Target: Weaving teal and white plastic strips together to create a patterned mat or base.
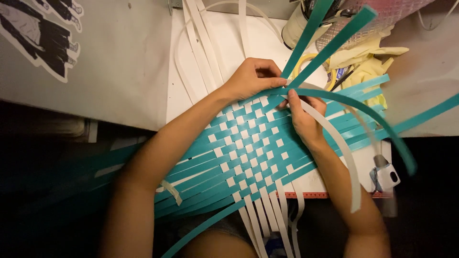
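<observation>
Teal-and-white mat [244,148] under my forearms, my left hand [251,79] pressing its top edge, my right hand [303,119] pinching a teal strip [363,112]

The woven mat [248,143] is made of flat teal strips [334,102] and white strips [267,215], smooth and faintly glossy, like plastic strapping or coated paper; the dim light leaves that unsure. Beneath it lies a white board [220,38], matt and smooth. At the far right, yellow gloves [368,59] look like soft, crumpled rubber, beside a glossy roll of yellowish tape [306,64]. The grey tabletop [119,62] on the left is dull and smooth. The left hand [251,76] and right hand [301,117] are bare skin.
</observation>
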